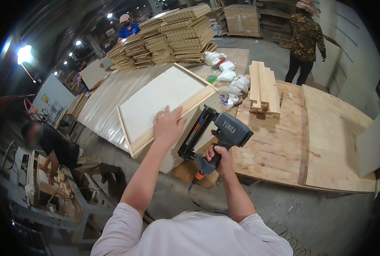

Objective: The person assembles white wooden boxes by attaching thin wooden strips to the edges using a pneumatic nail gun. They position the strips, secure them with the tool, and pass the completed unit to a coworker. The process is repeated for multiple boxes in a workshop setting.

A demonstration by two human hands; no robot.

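Observation:
My right hand (222, 160) is wrapped round the handle of a dark grey pneumatic nail gun (232, 129), whose long black magazine points left. An orange fitting joins an air hose (193, 188) to the base of its handle. With fingers spread, my left hand (168, 126) lies on the near wooden strip (195, 102) of a white panel (156, 102) edged with pale wood strips. The panel sits tilted on top of a pale stack (166, 158). The nail gun's nose is just right of the panel, apart from it.
Cut wood strips (262, 91) are piled on the plywood table (262, 145) at the right. Crumpled white plastic bags (230, 81) lie behind the panel, near a tall stack of slatted boards (173, 36). One person works at a machine at the left; others stand farther off.

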